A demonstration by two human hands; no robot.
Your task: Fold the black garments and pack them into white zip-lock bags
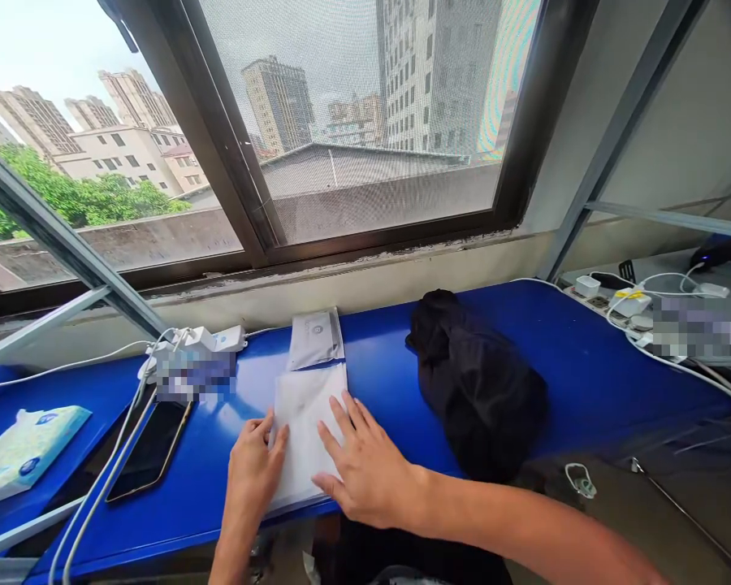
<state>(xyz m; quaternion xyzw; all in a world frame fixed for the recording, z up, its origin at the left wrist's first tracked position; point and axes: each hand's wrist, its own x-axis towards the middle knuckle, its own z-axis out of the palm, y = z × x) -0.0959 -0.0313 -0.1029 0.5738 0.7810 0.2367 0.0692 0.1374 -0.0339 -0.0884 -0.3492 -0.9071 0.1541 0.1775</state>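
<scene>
A stack of white sheets or a flat white packet [308,410] lies on the blue table [219,479] near its front edge. My left hand [257,463] is at the left edge of the white stack, thumb and fingers apart around that edge. Spread over the right part of the stack, my right hand [362,463] lies with its palm down and fingers apart. Just behind the stack is a flat grey-white package [315,337] with a round mark, in clear wrapping.
Bundled black cloth [475,382] lies to the right. At the left are a phone [150,447], a tissue pack [30,451], white cables and a power strip [198,341]. Metal posts flank the table, and a window stands behind it.
</scene>
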